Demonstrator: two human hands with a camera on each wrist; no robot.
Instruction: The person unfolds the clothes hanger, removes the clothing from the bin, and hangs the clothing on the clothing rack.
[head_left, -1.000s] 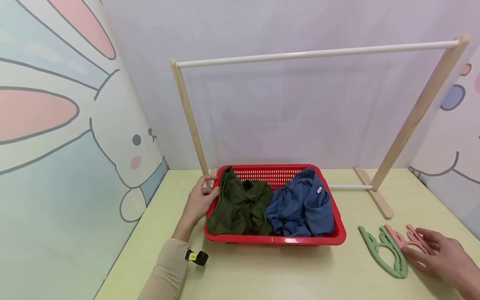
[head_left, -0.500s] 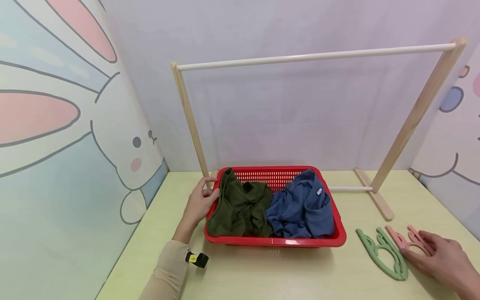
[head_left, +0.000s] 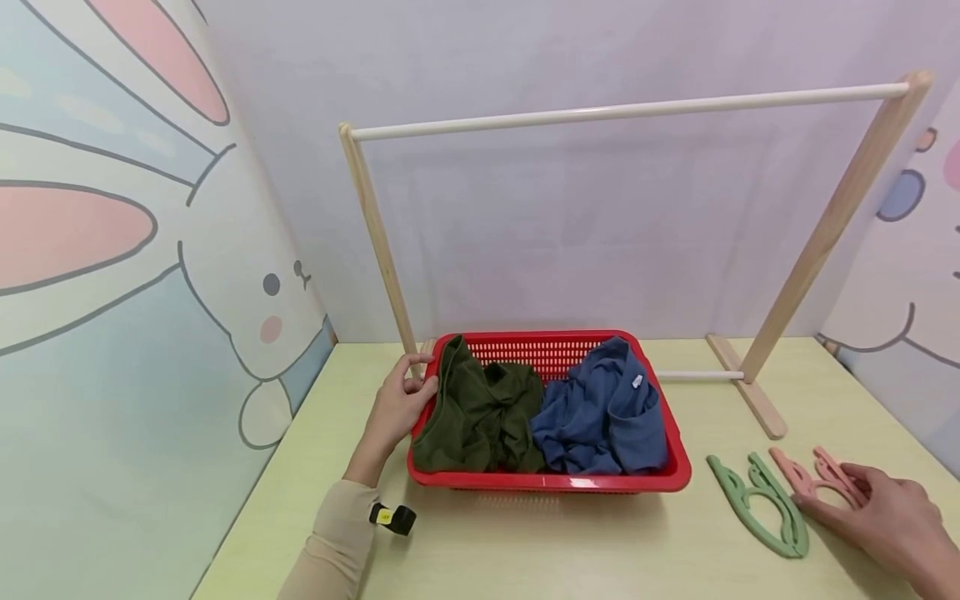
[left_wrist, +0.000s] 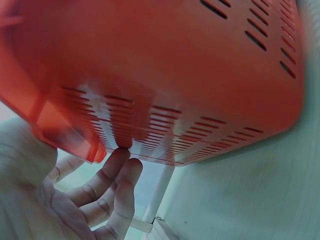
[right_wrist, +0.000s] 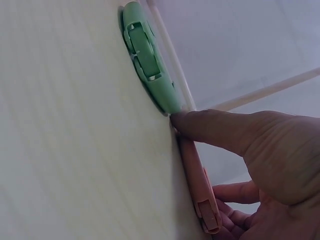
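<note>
Clock: I put the red basket [head_left: 547, 482] at the middle, with twelve o'clock away from the person.
Basket: it stands on the pale yellow table [head_left: 525, 550], with slotted sides.
Clothes: inside it, a dark green cloth [head_left: 480, 417] lies crumpled toward nine o'clock and a blue cloth [head_left: 600, 417] toward three, their edges meeting.
Left hand [head_left: 397, 407]: at nine o'clock on the basket; its grip is closed over the rim, thumb on top, bent fingers against the outer wall.
Pink hanger [right_wrist: 197, 172]: between three and four o'clock, on the table; if it is lifted a little, I cannot tell.
Right hand [head_left: 888, 518]: its grip is partly open, as wide as the pink hanger, which it holds between thumb and fingers.
Green hanger [right_wrist: 147, 57]: lies on the table toward four o'clock, just beside the thumb; whether the hangers touch, I cannot tell.
Rack: wooden posts with a white bar [head_left: 630, 111], at twelve o'clock, behind the basket.
Labels: the black wrist device [head_left: 403, 521] at the left sleeve [head_left: 345, 517] has a yellow label [head_left: 385, 517], and the blue cloth a white tag [head_left: 637, 381]; both are too small for me to read.
Wall: a painted rabbit [head_left: 225, 292] at ten o'clock.
</note>
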